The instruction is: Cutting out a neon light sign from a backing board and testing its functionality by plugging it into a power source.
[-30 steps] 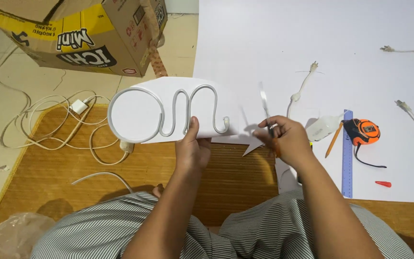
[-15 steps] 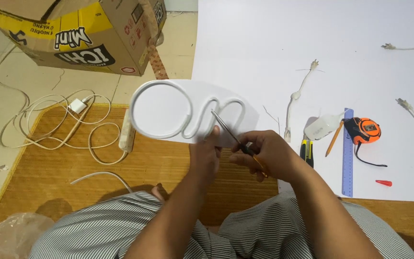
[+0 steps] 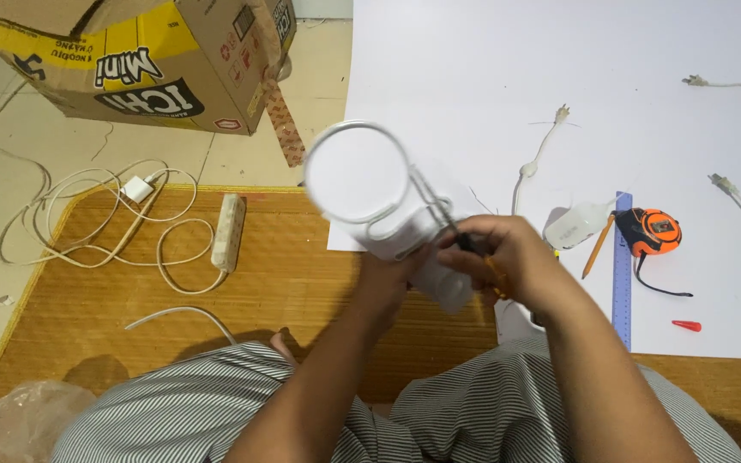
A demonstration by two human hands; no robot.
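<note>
Looks like a home floor turned into a makeshift craft spot. Pale floor tiles (image 3: 10, 197) well left of the fingers (image 3: 465, 244), with a woven straw mat (image 3: 285, 283) spread just below them. Beyond the fingers, a large white sheet (image 3: 559, 69) laid flat on the floor. Far up left, an opened cardboard box (image 3: 130, 60); nearer left, a white power strip (image 3: 227, 231) amid tangled white cables (image 3: 87, 231). Right of the fingers, an orange tape measure (image 3: 650, 231), a blue ruler (image 3: 623, 266), a pencil (image 3: 597, 247). Seated cross-legged in striped trousers (image 3: 216, 403).
</note>
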